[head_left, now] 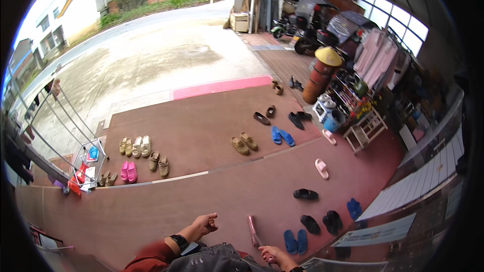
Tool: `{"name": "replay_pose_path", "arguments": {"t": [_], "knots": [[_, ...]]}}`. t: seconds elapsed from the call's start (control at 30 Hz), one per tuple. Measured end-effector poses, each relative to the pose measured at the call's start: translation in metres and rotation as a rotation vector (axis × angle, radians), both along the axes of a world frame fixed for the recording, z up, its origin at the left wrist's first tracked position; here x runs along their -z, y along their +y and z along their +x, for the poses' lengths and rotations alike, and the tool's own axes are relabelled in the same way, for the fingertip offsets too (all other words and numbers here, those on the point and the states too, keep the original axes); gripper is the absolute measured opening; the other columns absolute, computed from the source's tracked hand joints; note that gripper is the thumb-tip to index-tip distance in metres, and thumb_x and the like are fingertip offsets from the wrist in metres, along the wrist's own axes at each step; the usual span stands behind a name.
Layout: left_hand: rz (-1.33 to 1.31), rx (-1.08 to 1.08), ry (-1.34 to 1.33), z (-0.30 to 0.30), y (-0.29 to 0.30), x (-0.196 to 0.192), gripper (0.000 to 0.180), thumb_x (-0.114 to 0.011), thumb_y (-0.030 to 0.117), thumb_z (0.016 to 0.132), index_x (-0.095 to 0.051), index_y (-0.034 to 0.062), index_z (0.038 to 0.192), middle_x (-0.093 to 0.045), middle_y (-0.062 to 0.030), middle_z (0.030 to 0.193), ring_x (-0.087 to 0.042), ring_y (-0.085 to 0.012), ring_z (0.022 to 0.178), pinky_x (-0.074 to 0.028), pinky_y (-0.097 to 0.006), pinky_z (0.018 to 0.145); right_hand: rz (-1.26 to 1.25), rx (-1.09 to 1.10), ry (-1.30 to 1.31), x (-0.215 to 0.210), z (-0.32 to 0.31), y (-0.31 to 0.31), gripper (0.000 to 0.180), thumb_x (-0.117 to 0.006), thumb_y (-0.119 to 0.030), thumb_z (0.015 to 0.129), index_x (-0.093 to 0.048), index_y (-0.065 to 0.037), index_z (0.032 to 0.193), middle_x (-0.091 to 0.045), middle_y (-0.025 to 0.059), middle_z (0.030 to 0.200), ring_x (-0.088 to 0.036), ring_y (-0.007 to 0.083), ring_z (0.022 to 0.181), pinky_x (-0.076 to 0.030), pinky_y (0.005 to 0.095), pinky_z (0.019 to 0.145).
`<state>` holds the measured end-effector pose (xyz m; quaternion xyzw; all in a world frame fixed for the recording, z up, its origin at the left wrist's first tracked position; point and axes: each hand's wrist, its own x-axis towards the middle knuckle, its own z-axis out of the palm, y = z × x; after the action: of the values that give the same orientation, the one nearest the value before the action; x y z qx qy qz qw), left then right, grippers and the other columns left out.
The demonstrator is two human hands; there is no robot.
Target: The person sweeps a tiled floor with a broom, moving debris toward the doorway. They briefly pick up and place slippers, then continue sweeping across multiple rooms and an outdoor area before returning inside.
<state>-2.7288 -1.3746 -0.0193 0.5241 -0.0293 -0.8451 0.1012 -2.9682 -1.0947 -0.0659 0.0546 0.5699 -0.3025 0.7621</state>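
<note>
My right hand (272, 255), low in the view right of centre, is closed around the handle of a pink brush (253, 231). The brush points away from me, its long head tilted a little left above the reddish-brown floor. Left of it, my left hand (204, 224) is held out with fingers apart and nothing in them. A dark watch (180, 243) sits on that wrist, below a rust-red sleeve. Blue slippers (295, 242) lie on the floor right of the brush, with black shoes (310, 224) beside them.
Several pairs of shoes spread ahead: tan shoes (244, 143), pink slippers (128, 172), blue slides (283, 136). A metal rack (70, 113) stands left. At right are a wooden stand (365, 132), a brown cylinder under a straw hat (318, 80), and parked scooters (307, 40).
</note>
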Motion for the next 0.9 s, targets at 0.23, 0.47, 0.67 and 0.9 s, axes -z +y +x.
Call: {"name": "replay_pose_path", "arguments": {"t": [0.23, 0.47, 0.67, 0.9], "knots": [[-0.398, -0.121, -0.186, 0.16, -0.12, 0.001, 0.014, -0.058, 0.016, 0.081, -0.053, 0.0042, 0.076, -0.045, -0.0031, 0.053, -0.045, -0.0147, 0.043, -0.045, -0.029, 0.045, 0.0, -0.242, -0.022, -0.017, 0.07, -0.183, 0.046, -0.052, -0.002, 0.075, -0.042, -0.008, 0.119, -0.052, 0.0081, 0.071, -0.05, 0.0142, 0.052, -0.043, 0.026, 0.043], [-0.554, -0.437, -0.323, 0.304, -0.192, -0.009, 0.012, -0.057, 0.017, 0.081, -0.053, 0.0062, 0.077, -0.047, -0.0018, 0.053, -0.049, -0.0134, 0.045, -0.044, -0.026, 0.045, -0.11, -0.598, 0.06, -0.077, 0.132, -0.371, 0.043, -0.053, -0.002, 0.074, -0.045, -0.006, 0.116, -0.051, 0.0033, 0.071, -0.05, 0.0112, 0.05, -0.042, 0.0243, 0.043], [-0.474, -0.657, -0.542, 0.369, -0.162, -0.023, 0.012, -0.054, 0.016, 0.082, -0.052, 0.0067, 0.074, -0.048, -0.0021, 0.052, -0.05, -0.0133, 0.045, -0.043, -0.026, 0.044, -0.26, -0.856, 0.139, -0.075, 0.197, -0.495, 0.04, -0.053, -0.003, 0.072, -0.049, -0.004, 0.112, -0.052, 0.0031, 0.071, -0.05, 0.0117, 0.049, -0.044, 0.0244, 0.045], [-0.298, -1.1, -0.724, 0.385, -0.095, -0.02, 0.013, -0.054, 0.019, 0.081, -0.049, 0.0125, 0.07, -0.046, 0.0004, 0.05, -0.046, -0.0121, 0.043, -0.042, -0.025, 0.042, -0.418, -1.209, 0.203, -0.055, 0.274, -0.618, 0.035, -0.058, -0.009, 0.071, -0.053, -0.002, 0.105, -0.054, 0.0045, 0.079, -0.051, 0.0116, 0.063, -0.045, 0.0258, 0.053]]}}
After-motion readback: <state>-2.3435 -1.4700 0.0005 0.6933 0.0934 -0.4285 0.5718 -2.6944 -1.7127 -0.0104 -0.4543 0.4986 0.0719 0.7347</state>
